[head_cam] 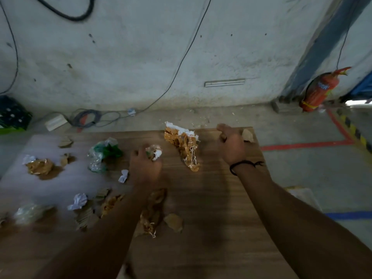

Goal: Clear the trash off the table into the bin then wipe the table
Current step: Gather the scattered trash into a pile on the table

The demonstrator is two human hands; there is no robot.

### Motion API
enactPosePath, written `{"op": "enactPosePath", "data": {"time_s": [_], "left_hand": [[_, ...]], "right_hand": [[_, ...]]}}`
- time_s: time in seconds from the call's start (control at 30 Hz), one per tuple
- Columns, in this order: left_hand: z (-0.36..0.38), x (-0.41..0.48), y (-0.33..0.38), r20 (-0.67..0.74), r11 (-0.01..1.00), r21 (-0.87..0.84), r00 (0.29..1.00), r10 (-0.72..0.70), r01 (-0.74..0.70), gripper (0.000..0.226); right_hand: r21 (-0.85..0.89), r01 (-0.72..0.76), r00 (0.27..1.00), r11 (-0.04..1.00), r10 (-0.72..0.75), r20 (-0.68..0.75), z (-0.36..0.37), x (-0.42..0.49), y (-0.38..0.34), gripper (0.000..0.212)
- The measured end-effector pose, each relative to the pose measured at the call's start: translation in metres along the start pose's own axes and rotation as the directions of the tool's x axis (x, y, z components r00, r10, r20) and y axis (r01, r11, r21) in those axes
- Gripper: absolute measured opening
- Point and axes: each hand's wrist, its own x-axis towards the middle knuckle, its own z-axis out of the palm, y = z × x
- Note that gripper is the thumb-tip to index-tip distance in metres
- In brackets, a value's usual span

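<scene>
Trash lies scattered over the wooden table (217,198). My left hand (146,165) is closed around a small wad of white paper and clear wrap (154,153) at the table's middle. My right hand (231,144) is curled near the far right corner, beside a brown cardboard scrap (248,135); whether it holds anything is unclear. Between the hands lies a long brown crumpled tape strip with white paper (184,144). A green and clear plastic bag (103,154) sits left of my left hand. No bin or cloth shows.
More brown tape wads (40,167) (152,212), white paper balls (78,201) (123,176) and cardboard bits (174,222) cover the left and near side. Beyond the table are floor cables (88,118), a green crate (12,115) and a red fire extinguisher (320,90).
</scene>
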Motion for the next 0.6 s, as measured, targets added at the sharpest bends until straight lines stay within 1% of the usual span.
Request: {"op": "enactPosePath", "data": {"time_s": [0.07, 0.13, 0.17, 0.2, 0.27, 0.33, 0.4, 0.43, 0.5, 0.53, 0.6], "left_hand": [[0.001, 0.022, 0.0, 0.007, 0.996, -0.088, 1.0, 0.01, -0.01, 0.05], [0.008, 0.041, 0.008, 0.025, 0.99, -0.134, 0.999, 0.047, -0.043, 0.05], [0.012, 0.047, 0.015, 0.026, 0.989, -0.118, 0.995, 0.096, -0.092, 0.049], [0.018, 0.052, 0.025, 0.013, 0.982, -0.063, 0.984, 0.178, -0.176, 0.048], [0.029, 0.057, 0.047, 0.009, 0.936, 0.086, 0.94, 0.34, -0.34, 0.049], [0.044, 0.057, 0.067, 0.053, 0.908, 0.111, 0.915, 0.401, -0.404, 0.048], [0.059, 0.055, 0.079, 0.134, 0.876, 0.163, 0.89, 0.436, -0.454, 0.048], [0.068, 0.054, 0.081, 0.192, 0.868, 0.198, 0.886, 0.422, -0.456, 0.047], [0.083, 0.055, 0.078, 0.342, 0.879, 0.234, 0.881, 0.326, -0.416, 0.047], [0.091, 0.057, 0.074, 0.422, 0.895, 0.231, 0.868, 0.261, -0.381, 0.053], [0.102, 0.059, 0.068, 0.53, 0.913, 0.226, 0.829, 0.178, -0.34, 0.075]], "right_hand": [[0.023, 0.045, 0.998, 0.999, -0.044, -0.035, -0.004, 0.017, 0.0, 0.04], [-0.053, 0.047, 0.998, 0.997, -0.049, -0.046, -0.014, 0.03, 0.013, 0.038], [-0.111, 0.039, 0.998, 0.993, -0.044, -0.04, -0.019, 0.036, 0.023, 0.039], [-0.168, 0.034, 0.999, 0.985, -0.039, -0.027, -0.024, 0.041, 0.035, 0.04], [-0.254, 0.005, 1.0, 0.967, -0.002, 0.012, -0.029, 0.048, 0.058, 0.045], [-0.288, -0.029, 0.999, 0.957, 0.041, 0.035, -0.03, 0.053, 0.074, 0.049], [-0.316, -0.05, 0.994, 0.947, 0.078, 0.075, -0.027, 0.056, 0.085, 0.053], [-0.334, -0.062, 0.989, 0.94, 0.104, 0.109, -0.025, 0.056, 0.09, 0.055], [-0.363, -0.095, 0.967, 0.927, 0.172, 0.186, -0.02, 0.055, 0.099, 0.057], [-0.387, -0.108, 0.953, 0.916, 0.206, 0.221, -0.017, 0.053, 0.103, 0.058], [-0.477, -0.107, 0.928, 0.872, 0.26, 0.267, -0.014, 0.048, 0.109, 0.058]]}}
